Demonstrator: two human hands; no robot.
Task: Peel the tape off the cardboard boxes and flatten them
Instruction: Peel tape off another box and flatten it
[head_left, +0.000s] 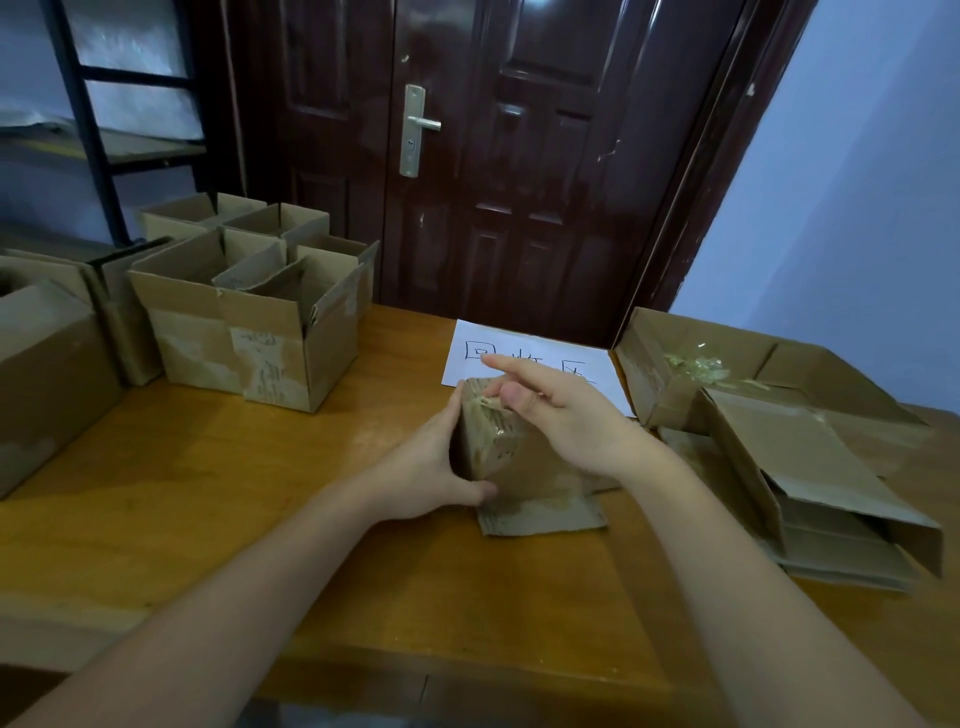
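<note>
The small cardboard box stands tilted on the wooden table, near its middle, with one flap lying flat toward the person. The left hand grips its left side, thumb curled across the near face, fingers hidden behind the box. The right hand rests over the top; its thumb presses at the clear tape on the upper corner while the forefinger points out straight. Whether the thumb pinches a tape end I cannot tell. The box's far side is covered by the right hand.

To the right lies a pile of flattened boxes, with a wad of peeled tape on the farthest one; their count is unclear. Behind the hands, a white paper sheet bears handwriting, partly covered. To the left stand open boxes, at least five, some cut off by the frame edge. Beyond is a dark door and a metal shelf.
</note>
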